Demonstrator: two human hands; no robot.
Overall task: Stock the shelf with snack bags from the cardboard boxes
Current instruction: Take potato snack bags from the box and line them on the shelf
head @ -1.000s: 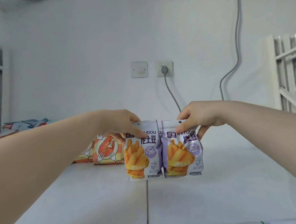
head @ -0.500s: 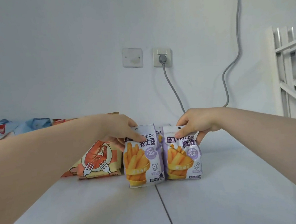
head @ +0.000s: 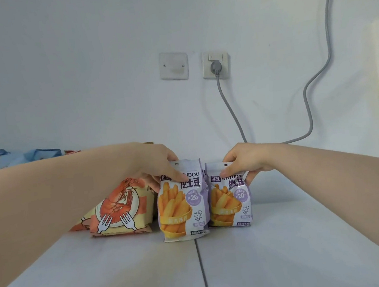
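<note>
On the shelf point(head: 287, 254), the left hand point(head: 160, 167) pinches the left bag point(head: 181, 211) by its top seal; the right hand point(head: 243, 161) pinches the right bag point(head: 230, 205) likewise. Both stand upright, side by side. Judged light, soft, contents brittle; the flat seal is the safest hold.

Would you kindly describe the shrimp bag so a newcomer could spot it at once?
Start at the wall socket and drop to the white shelf. Left of the purple fry bag in the left hand stands the shrimp bag. Unlike its purple neighbour, it is orange and shows a plated shrimp with two forks.
</note>
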